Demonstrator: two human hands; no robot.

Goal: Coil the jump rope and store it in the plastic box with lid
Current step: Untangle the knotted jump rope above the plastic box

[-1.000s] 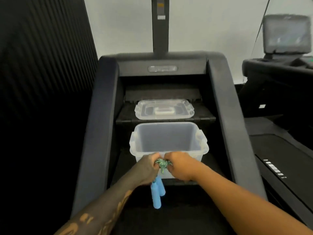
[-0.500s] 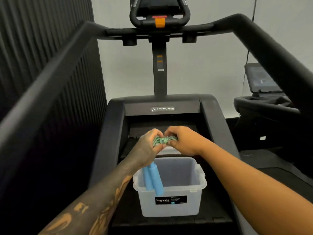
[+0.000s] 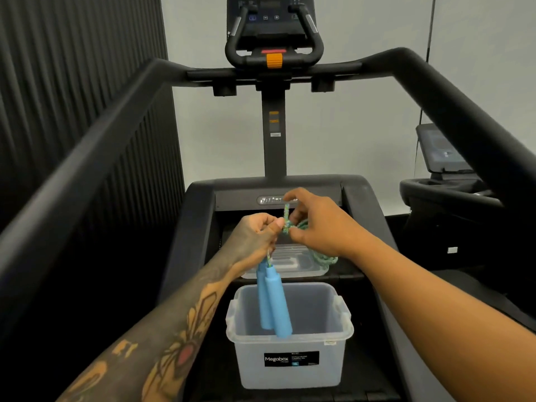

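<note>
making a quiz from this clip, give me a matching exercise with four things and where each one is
Things:
1. handles
2. lid
3. box
4. rope

Places:
A. standing open, nearest the camera
B. lying flat behind the box
C. pinched between both hands
D. hanging below the left hand, over the box

Pairs: 1-D, 2-B, 3-A, 4-C. The right hand works the coil.

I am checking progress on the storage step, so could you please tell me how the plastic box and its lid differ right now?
The plastic box stands upright and open near the camera; the lid lies flat on the step behind it. The box is deep and carries a black Megabox label; the lid is shallow and shows none. The lid is partly hidden by the hands and rope; the box is mostly visible. Both are translucent plastic.
</note>
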